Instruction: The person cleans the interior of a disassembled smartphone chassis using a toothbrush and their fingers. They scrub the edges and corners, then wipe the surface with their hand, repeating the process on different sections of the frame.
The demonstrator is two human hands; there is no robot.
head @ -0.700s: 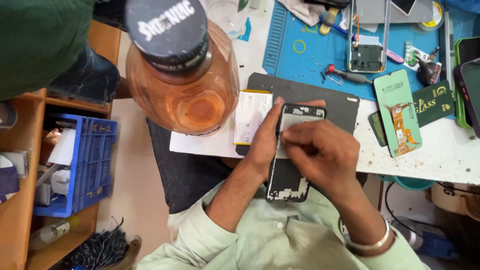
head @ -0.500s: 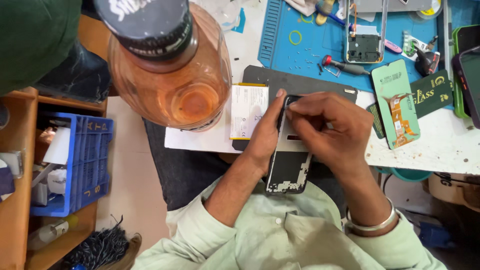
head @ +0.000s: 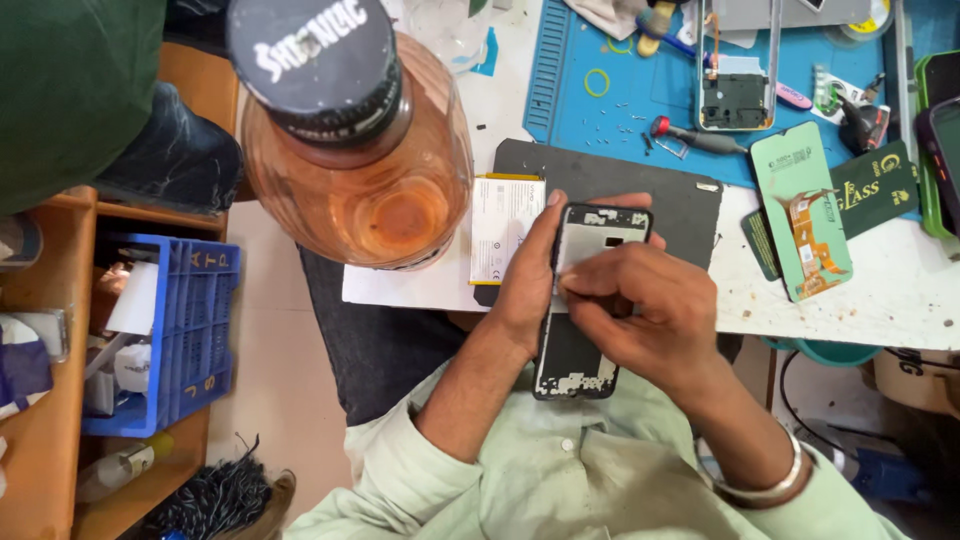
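Right now my left hand [head: 530, 285] is wrapped around the opened phone body [head: 588, 300], thumb on its near edge and fingers curled along the nine o'clock side, holding it just off the table's [head: 900, 300] front edge above my lap. My right hand [head: 650, 305] lies over the middle of the phone, fingers pinched together and pressing on something inside the frame; I cannot tell what sits under the fingertips.

As I judge it, the job is midway. The back is already off, since bare board shows at the twelve and six o'clock ends of the phone. A white battery [head: 507, 228] lies on the dark mat [head: 650, 185] at ten o'clock from my hands, apart from the phone. At one o'clock, on the blue work mat [head: 570, 90], lie a second stripped frame [head: 735, 70], a screwdriver [head: 695, 138] and loose screws [head: 625, 105]. Nothing is closed up yet.
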